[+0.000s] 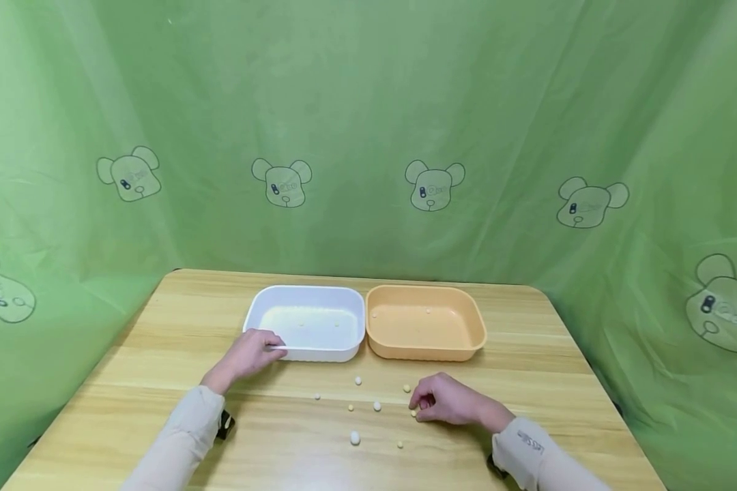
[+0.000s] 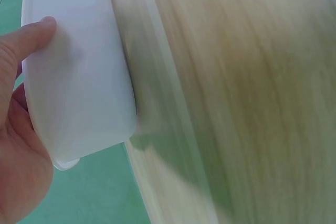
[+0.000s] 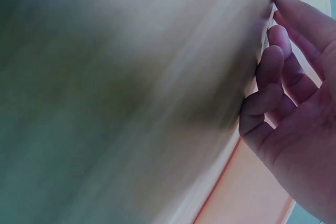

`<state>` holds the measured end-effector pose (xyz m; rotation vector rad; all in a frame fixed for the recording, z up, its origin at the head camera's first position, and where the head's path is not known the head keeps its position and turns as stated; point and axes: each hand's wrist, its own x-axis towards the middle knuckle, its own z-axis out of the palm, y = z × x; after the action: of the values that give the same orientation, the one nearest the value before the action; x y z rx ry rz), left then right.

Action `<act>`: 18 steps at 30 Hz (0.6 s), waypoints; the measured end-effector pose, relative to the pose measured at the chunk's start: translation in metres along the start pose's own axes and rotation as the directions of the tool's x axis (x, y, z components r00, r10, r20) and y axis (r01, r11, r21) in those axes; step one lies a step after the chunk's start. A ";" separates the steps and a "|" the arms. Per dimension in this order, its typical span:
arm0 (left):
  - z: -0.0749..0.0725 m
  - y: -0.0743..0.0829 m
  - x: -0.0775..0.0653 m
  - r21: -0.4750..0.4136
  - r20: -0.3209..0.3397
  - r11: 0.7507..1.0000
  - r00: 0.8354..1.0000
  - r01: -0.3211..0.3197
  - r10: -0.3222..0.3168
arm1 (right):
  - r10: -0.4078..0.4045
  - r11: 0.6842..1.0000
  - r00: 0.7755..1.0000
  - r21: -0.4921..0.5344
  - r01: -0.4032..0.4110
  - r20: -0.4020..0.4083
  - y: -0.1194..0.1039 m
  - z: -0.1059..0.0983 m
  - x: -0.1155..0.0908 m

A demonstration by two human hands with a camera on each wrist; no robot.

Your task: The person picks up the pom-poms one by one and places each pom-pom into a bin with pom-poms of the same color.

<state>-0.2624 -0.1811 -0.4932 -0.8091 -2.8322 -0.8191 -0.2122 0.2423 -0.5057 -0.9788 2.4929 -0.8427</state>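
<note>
At the near left corner of the white plastic basin [image 1: 322, 355], my left hand [image 1: 253, 354] grips the rim. In the left wrist view, the thumb [image 2: 39, 34] lies against the basin's outer wall, with the other fingers behind the rim. My right hand [image 1: 451, 399] is low at the table with fingers curled. Its thumb and forefinger tips meet around a small yellow ball [image 1: 413, 413]. That ball is hidden in the right wrist view, where the fingertips [image 3: 271, 59] reach the tabletop. Another yellow ball [image 1: 407, 388] lies just beyond the forefinger.
An orange basin [image 1: 426, 354] stands against the white one's right side. Each basin has a few small balls inside. Several white and yellow balls, including a larger white one [image 1: 355, 438], lie scattered on the wooden table [image 1: 295, 450]. A green curtain [image 1: 356, 102] surrounds it.
</note>
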 end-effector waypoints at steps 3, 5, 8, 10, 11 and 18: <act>0.001 -0.002 0.001 -0.001 0.001 1.000 1.000 0.001 -0.001 | -0.014 1.000 1.000 -0.011 0.014 0.001 0.001 -0.001 0.001; 0.002 -0.003 0.001 0.001 0.002 1.000 1.000 0.002 -0.002 | -0.021 1.000 1.000 -0.012 0.021 0.005 0.001 0.000 0.001; 0.001 -0.003 0.002 0.004 0.002 1.000 1.000 0.014 -0.014 | -0.028 0.999 1.000 -0.016 0.028 0.013 0.001 -0.002 0.002; 0.000 -0.003 0.002 0.011 -0.004 1.000 1.000 0.012 -0.012 | -0.029 0.999 0.999 -0.016 0.029 0.018 0.001 -0.003 0.002; 0.000 -0.003 0.002 0.011 -0.006 1.000 1.000 0.014 -0.014 | -0.028 0.999 0.999 -0.016 0.029 0.022 0.001 -0.004 0.002; 0.001 -0.002 0.001 0.006 0.001 1.000 1.000 0.011 -0.011 | -0.032 0.999 0.999 0.008 0.031 0.032 -0.001 -0.001 0.001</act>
<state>-0.2642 -0.1815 -0.4946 -0.7946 -2.8413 -0.8112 -0.2135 0.2413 -0.5043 -1.0237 2.4510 -0.8388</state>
